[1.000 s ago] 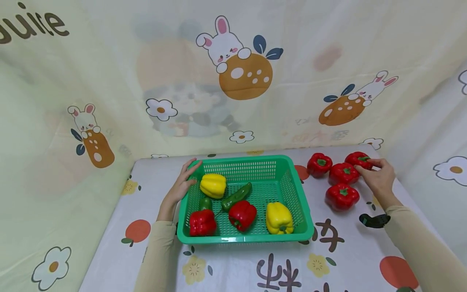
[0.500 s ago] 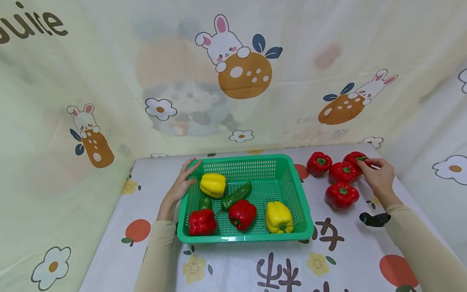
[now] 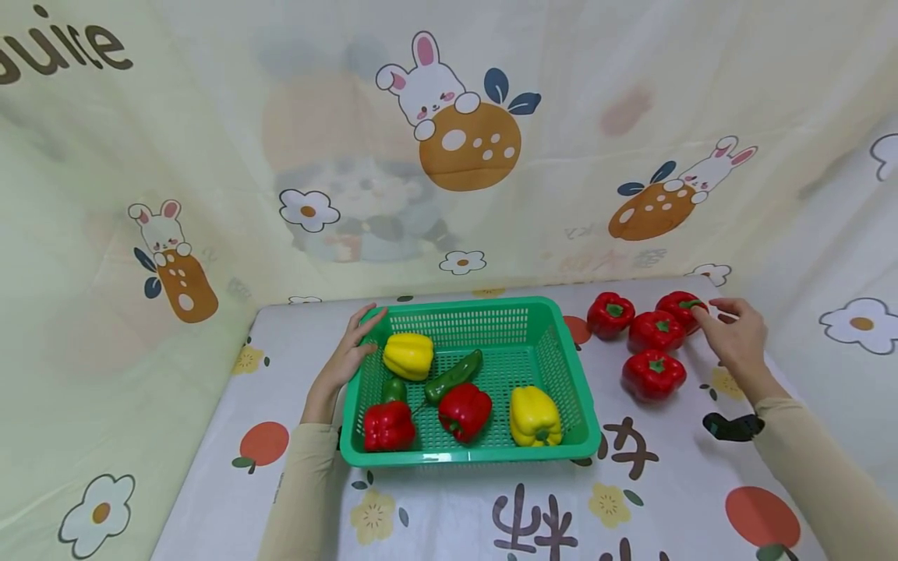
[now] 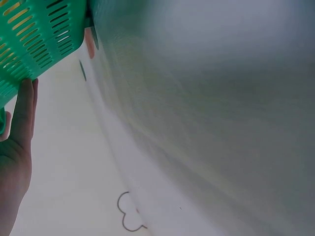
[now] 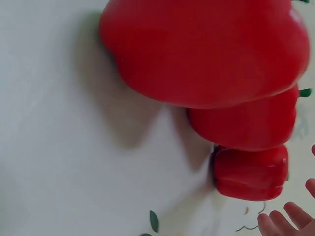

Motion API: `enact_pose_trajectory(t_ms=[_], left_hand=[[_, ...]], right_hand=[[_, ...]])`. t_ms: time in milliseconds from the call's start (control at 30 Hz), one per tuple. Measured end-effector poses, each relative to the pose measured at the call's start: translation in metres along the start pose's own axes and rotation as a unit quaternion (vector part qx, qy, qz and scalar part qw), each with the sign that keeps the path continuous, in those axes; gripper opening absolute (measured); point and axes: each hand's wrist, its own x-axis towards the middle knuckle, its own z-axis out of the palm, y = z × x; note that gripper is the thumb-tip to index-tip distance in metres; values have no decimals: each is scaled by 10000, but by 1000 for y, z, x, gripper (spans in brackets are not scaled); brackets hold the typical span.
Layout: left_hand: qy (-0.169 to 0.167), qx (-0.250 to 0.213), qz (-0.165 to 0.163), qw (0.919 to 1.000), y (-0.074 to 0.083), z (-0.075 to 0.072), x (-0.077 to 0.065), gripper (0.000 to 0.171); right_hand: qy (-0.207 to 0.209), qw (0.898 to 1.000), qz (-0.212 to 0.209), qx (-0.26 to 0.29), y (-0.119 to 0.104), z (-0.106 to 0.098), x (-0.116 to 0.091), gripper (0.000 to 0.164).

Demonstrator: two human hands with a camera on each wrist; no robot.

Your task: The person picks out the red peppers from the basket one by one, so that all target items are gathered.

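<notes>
On the table stands a green plastic basket (image 3: pixel 477 458). My left hand (image 3: pixel 344 354) rests against its left end, fingers extended along the wall near the back corner. In the left wrist view, straight fingers (image 4: pixel 24 108) touch the slotted side. To the right sits a group of red bell peppers: a back right one (image 3: pixel 679 308), a middle one (image 3: pixel 655 331), a front one (image 3: pixel 653 375) and a back left one (image 3: pixel 610 315). My right hand (image 3: pixel 737 335) is just right of the back right pepper. In the right wrist view its spread fingers (image 5: pixel 295 216) hold nothing.
Inside the basket lie yellow bell peppers (image 3: pixel 408 356), red bell peppers (image 3: pixel 465 413), a long green pepper (image 3: pixel 454 375) and a small green vegetable (image 3: pixel 394 390), partly hidden. A printed cloth (image 3: pixel 449 514) covers the table; patterned curtains (image 3: pixel 561 218) enclose it.
My right hand has drawn slightly to the right, away from the stem of the back right red pepper. My left hand and the basket stay in place.
</notes>
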Motion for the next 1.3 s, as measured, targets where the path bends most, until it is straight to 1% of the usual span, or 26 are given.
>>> enact_pose_trajectory(t_ms=[200, 400, 567, 733, 867, 967, 1100, 1133, 1167, 1300], left_hand=[[-33, -32, -15, 10000, 0, -1, 0, 62], [-20, -34, -20, 10000, 1, -1, 0, 62], [-49, -57, -41, 10000, 3, -1, 0, 62], [-48, -26, -71, 10000, 4, -1, -1, 62], [-32, -8, -75, 10000, 5, -1, -1, 62], [-31, -9, -60, 10000, 6, -1, -1, 62], [-18, -10, -4, 10000, 5, -1, -1, 63], [-13, -27, -3, 10000, 4, -1, -1, 63], [28, 7, 40, 10000, -1, 0, 0, 63], [33, 59, 18, 10000, -2, 1, 0, 63]], right_hand=[[-72, 9993, -320, -155, -9, -7, -9, 67], [-123, 9977, -628, -209, -25, -11, -20, 66], [-228, 9933, -1108, -257, -43, -7, -35, 63], [-480, 9872, -1485, -313, -66, 1, -53, 62], [-712, 9804, -1815, -273, -83, 10, -71, 61], [-821, 9731, -2146, -183, -94, 20, -84, 60], [-938, 9616, -2577, -110, -107, 36, -100, 57], [-1009, 9590, -2648, -66, -110, 40, -104, 57], [-1074, 9562, -2723, -20, -112, 45, -108, 56], [-1435, 9437, -2969, 258, -124, 67, -125, 54]])
